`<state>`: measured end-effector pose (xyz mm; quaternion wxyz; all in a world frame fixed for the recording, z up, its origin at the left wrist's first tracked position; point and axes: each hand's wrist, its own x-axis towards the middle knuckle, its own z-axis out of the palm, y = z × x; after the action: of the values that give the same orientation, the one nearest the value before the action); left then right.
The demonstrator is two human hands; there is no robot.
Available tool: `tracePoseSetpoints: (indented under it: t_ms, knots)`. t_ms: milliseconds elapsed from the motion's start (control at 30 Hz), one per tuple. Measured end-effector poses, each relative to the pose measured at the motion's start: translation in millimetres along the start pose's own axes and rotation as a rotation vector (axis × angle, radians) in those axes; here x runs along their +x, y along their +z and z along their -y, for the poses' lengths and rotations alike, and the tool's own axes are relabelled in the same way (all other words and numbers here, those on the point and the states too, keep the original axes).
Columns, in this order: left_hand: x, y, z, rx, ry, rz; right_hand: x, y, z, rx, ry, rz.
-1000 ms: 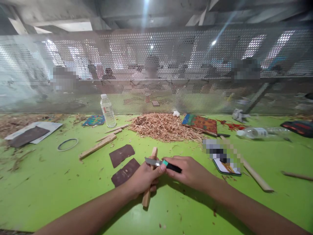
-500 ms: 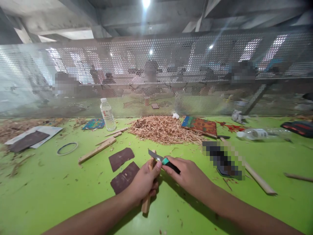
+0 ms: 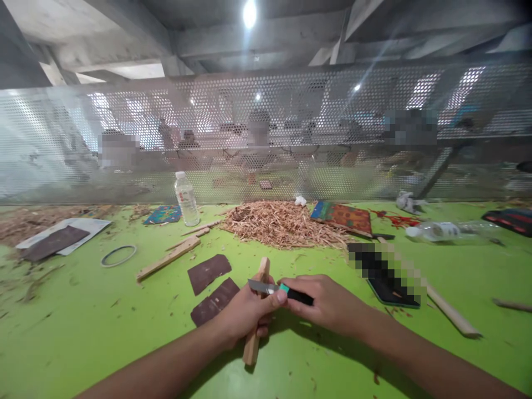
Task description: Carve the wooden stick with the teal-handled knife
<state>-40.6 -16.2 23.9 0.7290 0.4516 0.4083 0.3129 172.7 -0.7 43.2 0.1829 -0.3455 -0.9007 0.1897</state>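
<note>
My left hand (image 3: 248, 311) is wrapped round a wooden stick (image 3: 251, 348), which slants up and away from me over the green table (image 3: 137, 338). In my right hand (image 3: 322, 296) is a utility knife (image 3: 300, 297) with a black and teal handle. Its bare blade lies across the stick, pointing left, just above my left fist. My left thumb presses against the knife near the base of the blade. Two brown sandpaper pieces (image 3: 209, 274) lie to the left of my left hand.
Wood shavings (image 3: 282, 224) are heaped behind my hands, near a perforated screen (image 3: 233, 166). A water bottle (image 3: 187, 200) stands to their left. A painted board (image 3: 344, 217), a dark phone-like slab (image 3: 394, 291), a lying bottle (image 3: 440, 231) and a wooden rod (image 3: 453, 315) are on the right.
The knife blade has moved down along the stick toward my left fist and now lies flatter across it. More of the stick's far end shows. The view has shifted slightly.
</note>
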Motion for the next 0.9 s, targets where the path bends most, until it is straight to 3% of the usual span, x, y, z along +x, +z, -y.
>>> tracePoseSetpoints:
  t_ms: [533, 733, 900]
  knots:
    - [0, 0.4, 5, 0.046, -0.019, -0.111, -5, 19, 9, -0.145, 0.201, -0.071]
    - [-1, 4.4, 7, 0.096, 0.003, -0.156, 0, 9, 13, -0.092, 0.278, -0.181]
    - [-3, 4.3, 4, 0.094, 0.007, -0.102, 2, -1, -2, -0.105, 0.247, -0.211]
